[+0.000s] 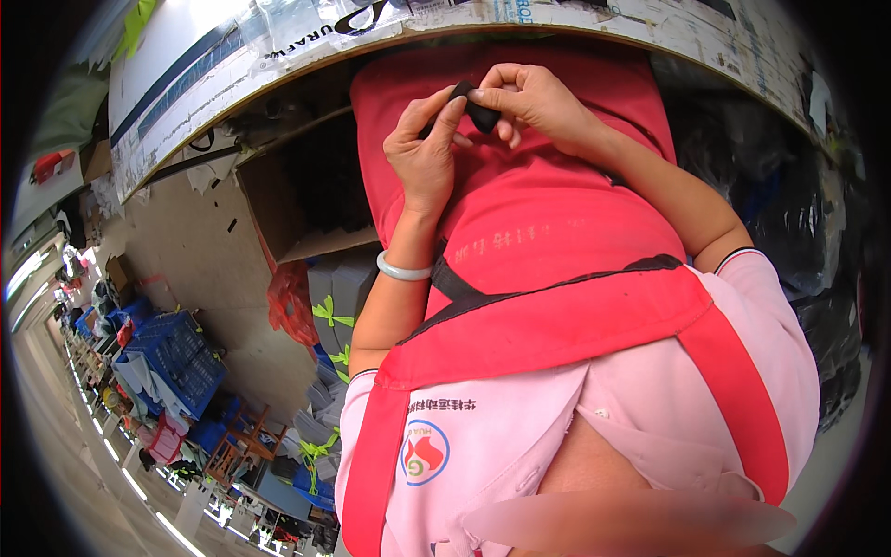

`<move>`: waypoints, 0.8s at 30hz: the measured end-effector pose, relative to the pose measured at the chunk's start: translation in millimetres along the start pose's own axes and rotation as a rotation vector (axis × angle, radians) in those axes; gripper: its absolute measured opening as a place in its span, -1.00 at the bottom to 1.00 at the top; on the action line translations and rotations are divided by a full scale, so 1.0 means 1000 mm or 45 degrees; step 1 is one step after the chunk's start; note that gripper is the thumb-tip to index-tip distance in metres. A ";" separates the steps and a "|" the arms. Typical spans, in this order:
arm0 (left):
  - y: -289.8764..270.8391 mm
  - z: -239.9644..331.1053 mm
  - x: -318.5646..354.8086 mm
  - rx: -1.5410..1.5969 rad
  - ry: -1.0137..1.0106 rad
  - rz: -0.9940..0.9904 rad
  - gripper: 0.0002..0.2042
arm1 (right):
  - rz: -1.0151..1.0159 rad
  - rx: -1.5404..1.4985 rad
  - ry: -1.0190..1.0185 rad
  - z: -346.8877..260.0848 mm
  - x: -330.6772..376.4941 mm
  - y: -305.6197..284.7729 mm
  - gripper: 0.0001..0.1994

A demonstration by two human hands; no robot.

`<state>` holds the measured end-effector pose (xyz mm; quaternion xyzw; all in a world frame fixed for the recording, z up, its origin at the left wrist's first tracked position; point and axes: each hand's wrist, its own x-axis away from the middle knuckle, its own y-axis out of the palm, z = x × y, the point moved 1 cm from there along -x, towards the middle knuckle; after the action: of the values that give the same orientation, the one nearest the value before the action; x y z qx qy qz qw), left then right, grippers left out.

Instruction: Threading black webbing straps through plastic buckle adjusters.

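A small, soft-looking black piece [483, 115], perhaps folded cloth, is held between my two hands over my lap. My left hand [419, 153], on the arm with a pale bangle [403, 268], pinches its left end between thumb and fingers. From the other side, my right hand [536, 100] grips it with thumb and forefinger, the other fingers curled below. Part of the piece is hidden by the fingers, and its exact kind cannot be made out. Beneath both hands spreads the red apron [548, 200] that I wear.
A worktable's edge [306, 54] curves across just beyond my hands. Below it at left stands an open cardboard box [263, 209]. Grey bundles [345, 283] with yellow-green ties and a red plastic bag [290, 304] lie nearby. Black plastic bags [789, 232] crowd the right; blue crates [181, 357] stand far left.
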<state>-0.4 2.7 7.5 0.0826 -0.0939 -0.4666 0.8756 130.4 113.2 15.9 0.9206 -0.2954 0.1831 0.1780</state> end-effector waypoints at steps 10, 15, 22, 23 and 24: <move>-0.010 0.001 0.008 -0.070 0.099 -0.208 -0.88 | -0.256 0.041 0.045 -0.007 -0.007 -0.021 -0.75; -0.007 0.005 0.011 -0.125 0.147 -0.226 -0.89 | 0.002 0.211 -0.355 0.000 -0.010 -0.017 -0.79; -0.006 0.011 0.013 -0.138 0.109 -0.232 -0.90 | -0.006 0.024 -0.337 -0.002 -0.009 -0.010 -0.86; -0.008 0.013 0.016 -0.131 0.069 -0.218 -0.91 | 0.042 0.123 -0.356 0.000 -0.011 -0.006 -0.87; -0.010 0.018 0.018 -0.125 0.082 -0.224 -0.91 | 0.098 0.224 -0.379 0.002 -0.013 -0.006 -0.88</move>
<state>-3.3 -18.5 24.4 0.0625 -0.0352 -0.5428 0.8368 124.8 123.4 7.4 0.9375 -0.3366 0.0766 0.0441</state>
